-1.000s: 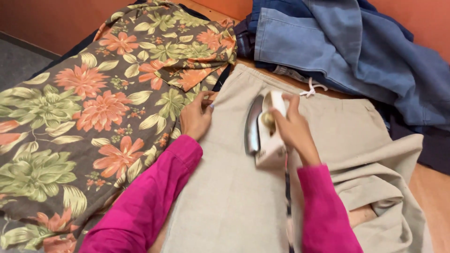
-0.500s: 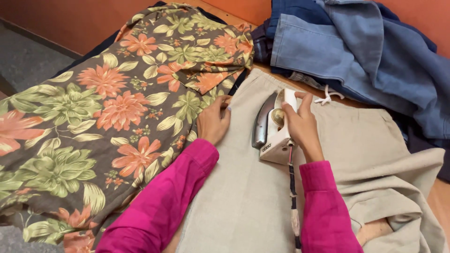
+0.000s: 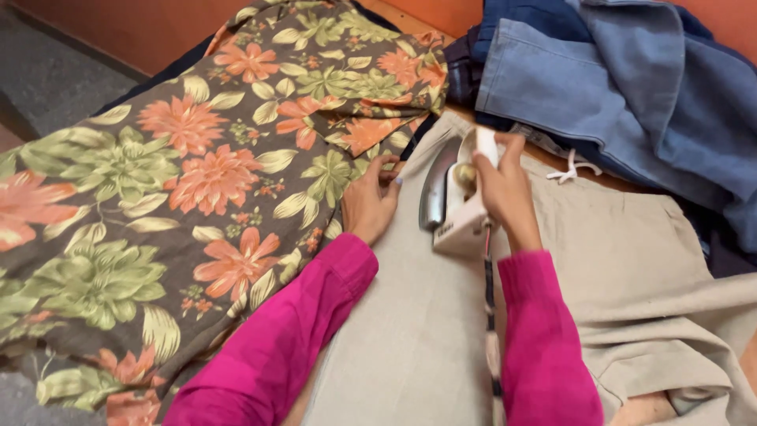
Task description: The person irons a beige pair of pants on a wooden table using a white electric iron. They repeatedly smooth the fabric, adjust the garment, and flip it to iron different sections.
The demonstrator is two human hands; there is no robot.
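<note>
Nearest the camera, two bright pink sleeves (image 3: 276, 347) reach forward over a beige linen garment (image 3: 410, 331) spread flat on the worktop; its right part lies bunched in folds toward the near right corner, where a patch of the wooden worktop (image 3: 646, 406) shows through. A braided cord (image 3: 490, 315) runs from the near edge up along the right sleeve to the iron.

Further in, the left hand (image 3: 371, 201) rests flat on the beige cloth at its left border, fingers loosely together and curled at the tips, pressing the fabric down just beside the iron. The right hand (image 3: 505, 189) is wrapped around the handle of a white iron (image 3: 453, 197), fingers closed over the top. The iron sits tilted on its side edge on the beige garment, its shiny metal soleplate facing left toward the left hand, its tip pointing toward the far edge near the waistband.

To the left, a brown cloth with orange and green flowers (image 3: 181, 173) covers the left half of the worktop and touches the beige garment. A white drawstring (image 3: 576, 167) lies at the waistband. At the far right corner, blue denim clothes (image 3: 615, 79) are heaped against the orange wall (image 3: 142, 31).
</note>
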